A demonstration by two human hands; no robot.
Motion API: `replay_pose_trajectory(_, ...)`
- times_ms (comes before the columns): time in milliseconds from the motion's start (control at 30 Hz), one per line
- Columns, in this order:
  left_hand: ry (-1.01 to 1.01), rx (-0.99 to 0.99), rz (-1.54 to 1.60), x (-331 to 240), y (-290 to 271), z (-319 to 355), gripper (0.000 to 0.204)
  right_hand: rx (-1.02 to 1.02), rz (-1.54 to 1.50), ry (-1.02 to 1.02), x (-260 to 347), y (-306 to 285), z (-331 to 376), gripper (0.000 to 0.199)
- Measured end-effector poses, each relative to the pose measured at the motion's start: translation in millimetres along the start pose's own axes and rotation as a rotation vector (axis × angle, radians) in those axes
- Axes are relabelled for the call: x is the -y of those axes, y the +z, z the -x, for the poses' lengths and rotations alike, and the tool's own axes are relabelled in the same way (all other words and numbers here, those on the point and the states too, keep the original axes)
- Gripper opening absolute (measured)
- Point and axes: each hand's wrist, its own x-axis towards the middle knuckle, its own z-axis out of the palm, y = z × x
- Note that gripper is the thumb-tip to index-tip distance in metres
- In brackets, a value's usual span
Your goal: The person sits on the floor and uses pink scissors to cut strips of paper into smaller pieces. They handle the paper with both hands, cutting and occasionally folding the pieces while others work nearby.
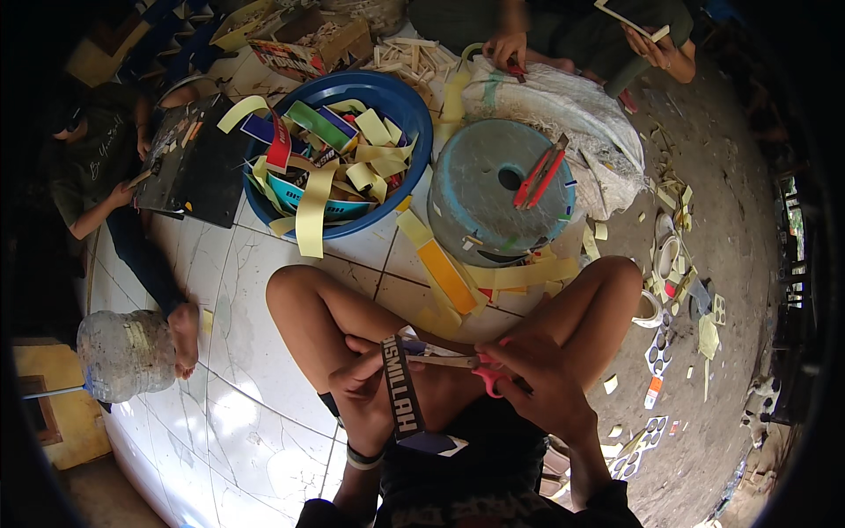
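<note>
Here, left hand [359,371] holds strip [400,392]; right hand [541,378] points scissors [480,361] toward it.

- Left hand [359,374]: pinches a black strip with white lettering [403,392], which hangs down from the grip.
- Right hand [539,374]: fingers curled about the pink handles of the scissors [489,377], just right of the strip; blades point left, toward the strip's upper part. Contact cannot be discerned.
- Beyond the grip, to the left: blue basin [426,158] heaped with paper strips [313,211].
- Beyond the grip, to the right: grey round drum [466,189] bearing a red cutter [539,178].
- Well left of the grip: clear plastic jug [128,359].
</note>
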Motion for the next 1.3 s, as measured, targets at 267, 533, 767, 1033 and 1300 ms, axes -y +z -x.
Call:
replay_pose_trajectory(267, 0.034, -0.038, 0.004, 4.9, -1.7, -1.4, 0.022, -0.011, -0.026, 0.019, -5.1, -5.5, 2.9, 0.054)
replay_pose_trajectory(533, 0.044, -0.033, -0.001, 2.0, -0.3, -2.6, 0.018, -0.041, -0.083, 0.029, 1.6, -0.7, 3.9, 0.053)
replay_pose_trajectory(767, 0.020, -0.019, -0.030, 4.5, 1.3, 3.0, 0.025, -0.081, 0.041, 0.017, 7.2, 0.6, -0.6, 0.052)
replay_pose_trajectory(1033, 0.012, -0.080, -0.029, 2.0, 8.0, 6.1, 0.020, -0.121, 0.139, -0.047, 10.9, -4.9, -5.2, 0.051)
replay_pose_trajectory(1300, -0.080, -0.111, -0.077, -9.3, 19.2, -0.6, 0.041, -0.164, 0.180, -0.047, 9.0, -2.7, -1.5, 0.052)
